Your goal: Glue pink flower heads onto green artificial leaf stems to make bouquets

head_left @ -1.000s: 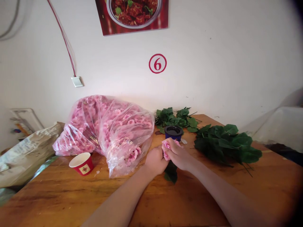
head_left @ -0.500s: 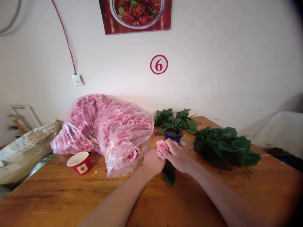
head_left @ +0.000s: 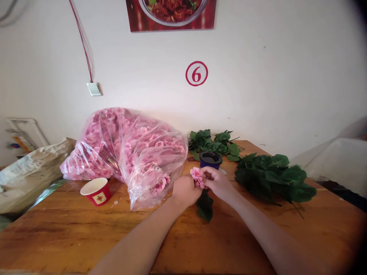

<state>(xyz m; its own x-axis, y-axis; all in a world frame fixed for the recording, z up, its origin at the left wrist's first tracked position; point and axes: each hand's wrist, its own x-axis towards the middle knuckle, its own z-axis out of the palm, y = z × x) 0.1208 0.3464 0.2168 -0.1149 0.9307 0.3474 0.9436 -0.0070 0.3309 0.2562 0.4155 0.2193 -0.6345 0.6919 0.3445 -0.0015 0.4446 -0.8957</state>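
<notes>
- Green leaf (head_left: 204, 208) just below hands, nr side.
- L hand (head_left: 186, 191) closed round pink flowers (head_left: 197, 175), held btwn hands above surface (head_left: 177, 244).
- R hand (head_left: 218, 184) pinching flowers' R edge.
- Blue pot (head_left: 210, 164) just behind.
- Leaf pile (head_left: 275, 177) to R, flower bag (head_left: 137, 152) to L.

Left of the fingers (head_left: 211, 171) stands a red paper cup (head_left: 96, 193), farther out a pale sack (head_left: 31, 173). On the wall (head_left: 243, 76) beyond the fingers, a red circled 6 (head_left: 196, 74) sits under a food picture (head_left: 173, 13) (garnished with green); leftward, red wires (head_left: 82, 41) drop to a switch (head_left: 94, 89).
</notes>
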